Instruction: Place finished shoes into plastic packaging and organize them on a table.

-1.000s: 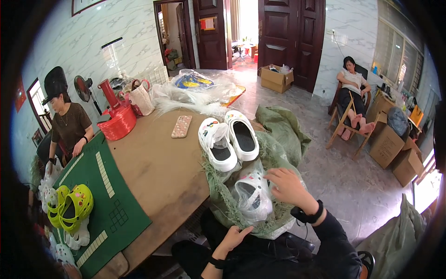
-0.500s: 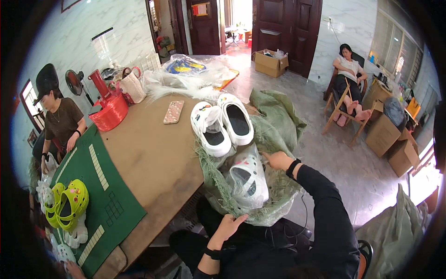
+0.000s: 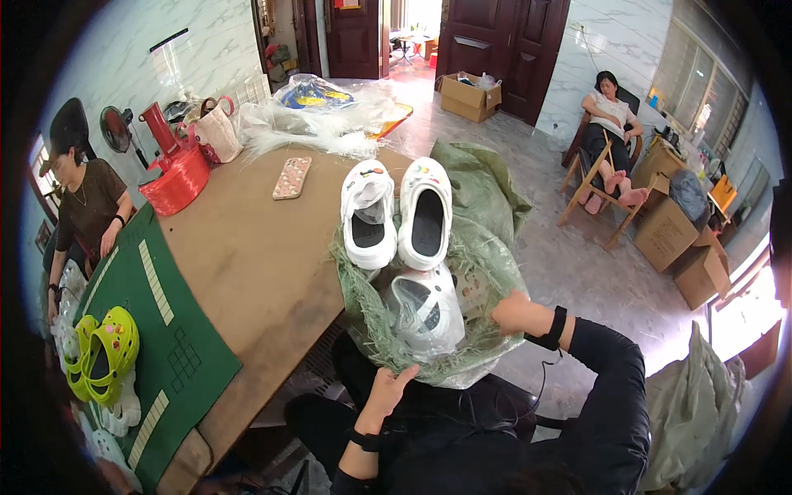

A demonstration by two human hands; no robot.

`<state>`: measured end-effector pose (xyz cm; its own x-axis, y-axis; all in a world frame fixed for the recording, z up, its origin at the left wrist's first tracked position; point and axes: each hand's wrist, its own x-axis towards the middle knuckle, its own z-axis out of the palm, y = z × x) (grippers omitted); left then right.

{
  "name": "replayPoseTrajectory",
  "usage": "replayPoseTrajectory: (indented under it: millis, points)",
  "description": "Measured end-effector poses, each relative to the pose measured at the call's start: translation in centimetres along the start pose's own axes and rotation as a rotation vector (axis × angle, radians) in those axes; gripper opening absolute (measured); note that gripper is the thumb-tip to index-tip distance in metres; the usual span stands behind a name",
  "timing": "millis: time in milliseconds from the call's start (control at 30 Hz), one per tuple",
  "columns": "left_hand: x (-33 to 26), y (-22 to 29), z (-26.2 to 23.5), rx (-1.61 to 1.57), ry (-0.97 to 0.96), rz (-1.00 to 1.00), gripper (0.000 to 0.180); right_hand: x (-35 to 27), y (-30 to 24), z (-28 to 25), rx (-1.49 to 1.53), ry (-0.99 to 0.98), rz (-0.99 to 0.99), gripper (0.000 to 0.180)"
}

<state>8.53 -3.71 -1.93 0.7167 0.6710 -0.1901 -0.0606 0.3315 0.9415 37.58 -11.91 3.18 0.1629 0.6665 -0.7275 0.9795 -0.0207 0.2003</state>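
Observation:
A green woven sack (image 3: 487,177) lies over the table's right edge, its frayed mouth open toward me. My left hand (image 3: 387,391) pinches the near rim of the sack. At the right side of the rim, my right hand (image 3: 518,314) is closed on the sack's edge, its fingertips partly hidden. Inside the mouth, white clogs in clear plastic (image 3: 425,315) show, with more pale charm-studded footwear (image 3: 470,289) beside them. Just beyond, a left white clog (image 3: 369,216) with crumpled plastic in it and a right white clog (image 3: 425,214) stand side by side.
The brown table (image 3: 256,247) holds a phone (image 3: 292,178), a roll of red strapping (image 3: 176,186), clear plastic bags (image 3: 313,124) and a green mat (image 3: 198,346) with lime clogs (image 3: 111,355). One person sits at left, another at right near cardboard boxes (image 3: 672,219).
My right hand has moved down and right and closed on the sack's edge. The white clogs now stand straighter over the mouth, and the view has shifted slightly.

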Motion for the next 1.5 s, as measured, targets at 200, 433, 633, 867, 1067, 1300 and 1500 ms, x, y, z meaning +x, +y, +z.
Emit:
replayPoseTrajectory:
  millis: [200,433,633,867,1067,1300,1500]
  points:
    - [-0.1,-0.1,-0.4,-0.086,-0.027,0.008,0.022,0.1,1.6,-2.5,-0.014,0.303,0.133,0.056]
    - [0.2,-0.5,-0.4,-0.044,-0.045,-0.002,0.021,7.4,1.3,-4.8,1.362,0.788,0.090,0.088]
    - [-0.3,-0.4,-0.7,-0.043,-0.040,0.042,0.021,7.1,-0.9,-10.6,1.610,0.813,0.160,0.078]
    - [0.0,-0.7,-0.5,-0.046,-0.088,-0.022,0.021,8.9,1.0,-13.8,1.434,0.865,-0.070,0.069]
    - [0.5,1.1,0.5,-0.058,-0.101,-0.016,0.026,13.6,1.5,-18.4,1.459,0.894,-0.246,0.065]
    - [1.1,3.2,0.3,-0.079,0.014,-0.042,0.030,6.8,0.8,-15.2,0.827,1.300,-0.143,0.035]
    - [1.5,5.1,0.8,-0.185,-0.043,0.095,0.029,10.5,-1.6,1.6,1.150,1.056,0.028,0.028]
